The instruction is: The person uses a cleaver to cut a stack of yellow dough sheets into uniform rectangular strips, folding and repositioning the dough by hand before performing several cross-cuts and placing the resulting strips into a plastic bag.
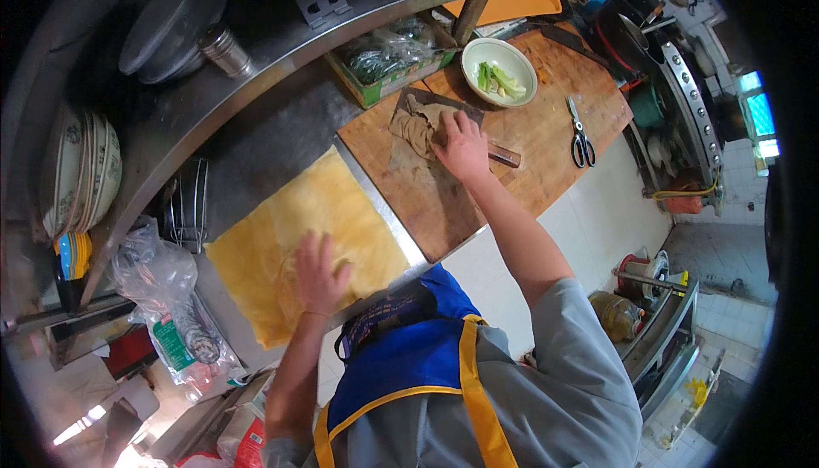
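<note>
My left hand (321, 274) is blurred over a yellow sheet (281, 237), its fingers spread and nothing held. Whether the palm touches the sheet cannot be told. The sheet, of cloth or thin food skin, lies nearly flat on the steel counter, with its near edge by my apron. My right hand (464, 148) grips a bunched brown cloth (413, 127) on the wooden cutting board (435, 212). Under the cloth and hand lies a cleaver; its dark blade (470, 109) is partly covered and its wooden handle (504, 155) sticks out to the right.
Beyond the cloth stands a bowl (500, 72) with cut green vegetable pieces. Black-handled scissors (580, 135) lie on the board's right. A green-edged box (397, 77) of bagged greens sits under the steel shelf (275, 61). Plastic bags (160, 269) crowd the counter's left end.
</note>
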Available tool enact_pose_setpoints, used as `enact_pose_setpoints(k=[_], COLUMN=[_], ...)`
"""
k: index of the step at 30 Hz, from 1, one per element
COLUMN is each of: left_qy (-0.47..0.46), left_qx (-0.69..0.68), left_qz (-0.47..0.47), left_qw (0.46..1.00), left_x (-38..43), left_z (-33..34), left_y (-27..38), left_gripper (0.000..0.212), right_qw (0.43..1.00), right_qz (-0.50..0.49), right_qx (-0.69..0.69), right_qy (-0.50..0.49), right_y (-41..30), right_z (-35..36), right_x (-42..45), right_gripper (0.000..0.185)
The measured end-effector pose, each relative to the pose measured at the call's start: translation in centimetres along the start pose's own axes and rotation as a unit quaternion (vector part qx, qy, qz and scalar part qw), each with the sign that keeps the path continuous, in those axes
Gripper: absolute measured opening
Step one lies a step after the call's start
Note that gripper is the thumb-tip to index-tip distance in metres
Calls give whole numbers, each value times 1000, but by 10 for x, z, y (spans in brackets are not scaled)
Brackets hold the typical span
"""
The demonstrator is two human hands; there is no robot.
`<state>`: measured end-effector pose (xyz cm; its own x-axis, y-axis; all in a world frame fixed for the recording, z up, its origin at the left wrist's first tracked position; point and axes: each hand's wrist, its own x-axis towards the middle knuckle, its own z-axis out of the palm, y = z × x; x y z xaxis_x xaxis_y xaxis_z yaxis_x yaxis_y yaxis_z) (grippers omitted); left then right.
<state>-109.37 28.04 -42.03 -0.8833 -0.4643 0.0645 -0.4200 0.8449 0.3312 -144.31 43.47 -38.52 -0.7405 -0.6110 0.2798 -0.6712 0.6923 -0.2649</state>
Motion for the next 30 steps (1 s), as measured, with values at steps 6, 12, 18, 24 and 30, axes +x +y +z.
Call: enact_pose_setpoints(k=[6, 12, 18, 24, 30], left_qy=[-26, -20, -11, 35, 79], left_qx=[23, 64, 102, -139, -195], left_qz=[-16, -17, 10, 6, 64], left_qw=[999, 998, 995, 990, 975], left_x=[1, 0, 3, 82, 221], left_z=[37, 39, 40, 17, 31], left_y=[32, 27, 33, 86, 178], left_gripper=[70, 71, 71, 68, 55], right_qw=[967, 993, 959, 979, 981], right_qz=[-101, 4, 9, -59, -38], right_qx=[231, -20, -97, -74, -24], right_qy=[28, -114, -265, -182, -189], right_y=[6, 28, 71, 64, 49], right_z=[23, -20, -32, -65, -77], right_x=[41, 14, -5, -30, -55], right_gripper=[38, 62, 50, 46, 47])
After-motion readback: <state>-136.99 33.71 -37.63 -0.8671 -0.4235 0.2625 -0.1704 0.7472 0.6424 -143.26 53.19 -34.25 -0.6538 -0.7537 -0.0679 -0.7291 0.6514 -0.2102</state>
